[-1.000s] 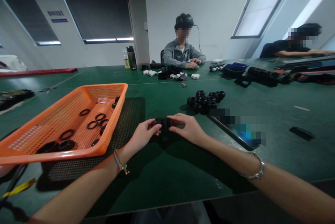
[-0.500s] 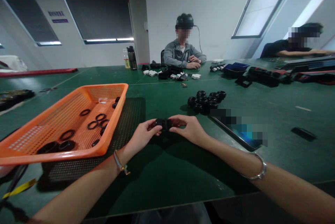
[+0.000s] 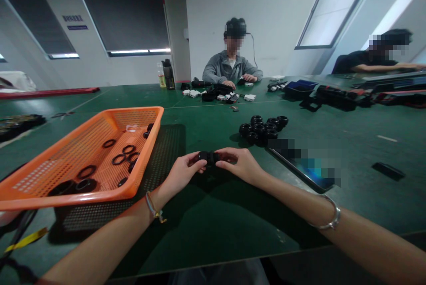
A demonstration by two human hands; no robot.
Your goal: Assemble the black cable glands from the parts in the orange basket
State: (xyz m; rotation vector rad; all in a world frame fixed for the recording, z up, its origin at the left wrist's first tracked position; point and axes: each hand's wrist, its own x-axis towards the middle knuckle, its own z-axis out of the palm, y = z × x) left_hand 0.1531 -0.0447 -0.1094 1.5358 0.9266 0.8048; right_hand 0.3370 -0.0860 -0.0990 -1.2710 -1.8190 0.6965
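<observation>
Just above the green table (image 3: pixel 206 227), my left hand (image 3: pixel 182 172) and my right hand (image 3: pixel 242 164) meet on a small black round part (image 3: pixel 209 157). Each hand pinches one end of it with thumb and fingertips. Left of my hands stands an orange mesh basket (image 3: pixel 60 196) holding several black rings (image 3: pixel 119 159) and a few thicker black pieces. Beyond my right hand lies a cluster of several black round parts (image 3: pixel 262 127).
A phone (image 3: pixel 301 165) lies flat to the right of my hands, and a small dark flat piece (image 3: pixel 388 170) lies farther right. A person (image 3: pixel 230 68) sits at the far side with small white and black parts; another person's arm rests at the far right.
My hands have stayed pinched on the black part, with only slight shifts of the fingers. The person opposite has moved their hands apart.
</observation>
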